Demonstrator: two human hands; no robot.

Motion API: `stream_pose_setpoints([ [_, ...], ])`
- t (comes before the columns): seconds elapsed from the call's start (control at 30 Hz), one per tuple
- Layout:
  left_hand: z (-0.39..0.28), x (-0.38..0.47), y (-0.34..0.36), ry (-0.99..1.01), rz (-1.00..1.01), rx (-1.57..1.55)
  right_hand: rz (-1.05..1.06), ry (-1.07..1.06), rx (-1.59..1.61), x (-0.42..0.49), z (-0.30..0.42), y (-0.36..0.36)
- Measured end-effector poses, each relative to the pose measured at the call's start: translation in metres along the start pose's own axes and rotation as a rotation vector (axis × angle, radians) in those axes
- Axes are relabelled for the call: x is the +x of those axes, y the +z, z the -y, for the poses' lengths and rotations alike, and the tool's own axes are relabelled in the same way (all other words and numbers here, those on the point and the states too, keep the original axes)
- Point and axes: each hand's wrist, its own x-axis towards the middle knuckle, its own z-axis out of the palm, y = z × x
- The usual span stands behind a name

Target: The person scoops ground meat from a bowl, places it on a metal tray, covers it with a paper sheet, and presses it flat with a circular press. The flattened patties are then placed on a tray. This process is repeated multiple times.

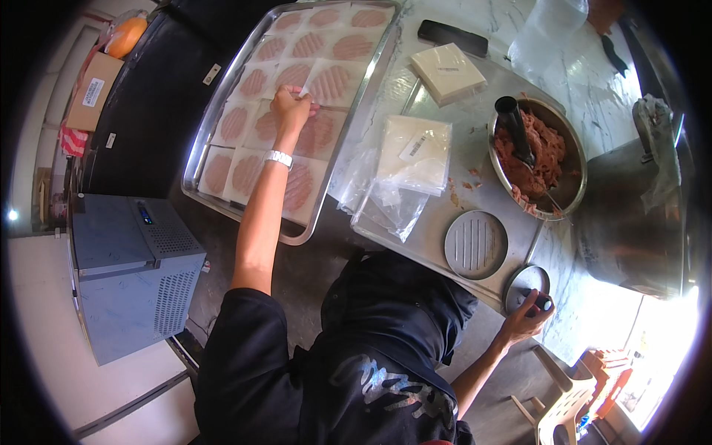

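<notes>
My left hand (292,109) reaches over a metal tray (362,89) on the left, a corner of a square paper sheet (304,92) pinched between its fingertips. Rows of flat, ridged raw meat patties (330,82) lie on that tray between paper squares. At the lower right, my right hand (525,322) grips the dark handle (539,303) of a round patty press lid (535,275), which stands at the worktable's near edge. Left of it lies the ridged round press base (476,245), with no meat in it.
A steel bowl (582,183) of ground meat (548,139) holds a black-handled scoop (514,125). Packs of paper squares (414,150) (448,72) and a phone (453,38) lie nearby. A large steel pot (628,217) stands right; a plastic chair (567,389) is below.
</notes>
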Motion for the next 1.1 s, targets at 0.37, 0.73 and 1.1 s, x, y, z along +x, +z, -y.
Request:
stream_pose_setpoints([
  [0.37,-0.002,-0.002,0.001,0.02,0.033,0.038,-0.01,-0.007,0.009,0.001,0.003,0.0],
  [0.73,-0.022,-0.02,-0.011,0.243,-0.147,0.428,0.002,-0.017,-0.015,0.001,0.003,0.0],
  [1.1,-0.071,-0.19,0.016,0.756,0.642,0.54,-0.007,-0.08,0.022,0.004,0.007,0.001],
])
